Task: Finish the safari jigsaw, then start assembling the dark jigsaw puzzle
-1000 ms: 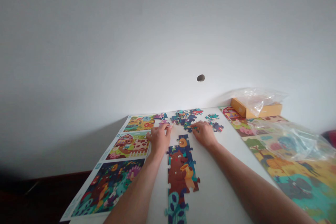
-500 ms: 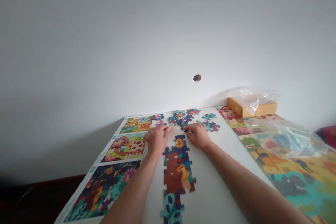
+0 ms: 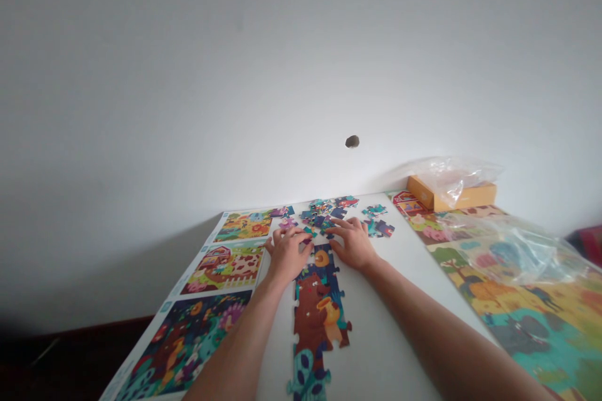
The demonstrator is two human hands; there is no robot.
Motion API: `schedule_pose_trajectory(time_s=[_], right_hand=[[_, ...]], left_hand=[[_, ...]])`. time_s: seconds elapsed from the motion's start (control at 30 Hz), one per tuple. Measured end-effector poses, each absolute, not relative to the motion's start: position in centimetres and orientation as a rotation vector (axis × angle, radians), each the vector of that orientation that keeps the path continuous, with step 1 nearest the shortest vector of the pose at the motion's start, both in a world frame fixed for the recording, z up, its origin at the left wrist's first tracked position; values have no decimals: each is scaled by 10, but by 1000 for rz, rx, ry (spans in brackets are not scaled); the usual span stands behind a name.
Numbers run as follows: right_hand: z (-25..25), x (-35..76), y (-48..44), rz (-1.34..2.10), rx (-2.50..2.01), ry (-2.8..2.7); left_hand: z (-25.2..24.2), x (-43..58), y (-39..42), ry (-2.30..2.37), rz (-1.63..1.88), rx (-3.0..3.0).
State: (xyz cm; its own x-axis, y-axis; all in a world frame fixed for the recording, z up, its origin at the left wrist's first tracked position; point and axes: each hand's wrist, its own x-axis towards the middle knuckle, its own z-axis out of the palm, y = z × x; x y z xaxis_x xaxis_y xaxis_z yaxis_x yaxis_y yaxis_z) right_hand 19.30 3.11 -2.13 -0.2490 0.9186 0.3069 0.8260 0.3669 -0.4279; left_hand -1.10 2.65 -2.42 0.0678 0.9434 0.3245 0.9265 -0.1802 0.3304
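Note:
A strip of joined jigsaw pieces (image 3: 314,307), showing a brown bear with a honey pot, lies lengthwise on the white table. My left hand (image 3: 288,255) is at the strip's far left corner, its thumb and fingers closed on a small dark puzzle piece (image 3: 308,240) that they partly cover. At the far right corner is my right hand (image 3: 353,244), fingers bent and apart, with the tips close to the strip's end and the loose pieces. Just beyond both hands is a heap of loose puzzle pieces (image 3: 322,207), some overlapping.
Picture sheets (image 3: 226,269) lie along the left side of the table. Several more pieces (image 3: 383,229) are right of the heap. On the right, a finished-looking animal picture (image 3: 512,319) lies under a clear plastic bag (image 3: 527,257), with an orange box (image 3: 463,197) behind. A wall (image 3: 282,106) stands beyond.
My left hand has come toward me and to the right, bringing the piece to the strip's corner. My right hand has shifted slightly left, staying near the strip's end.

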Motion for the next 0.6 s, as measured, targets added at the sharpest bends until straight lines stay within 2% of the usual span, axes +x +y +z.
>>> schedule_pose_trajectory(time_s=[0.2, 0.6], right_hand=[[-21, 190, 34, 254, -1451, -2223], [-21, 185, 42, 122, -1584, -2109]], left_hand=[[-26, -9, 21, 1840, 644, 2430], [-27, -6, 24, 1937, 695, 2350]])
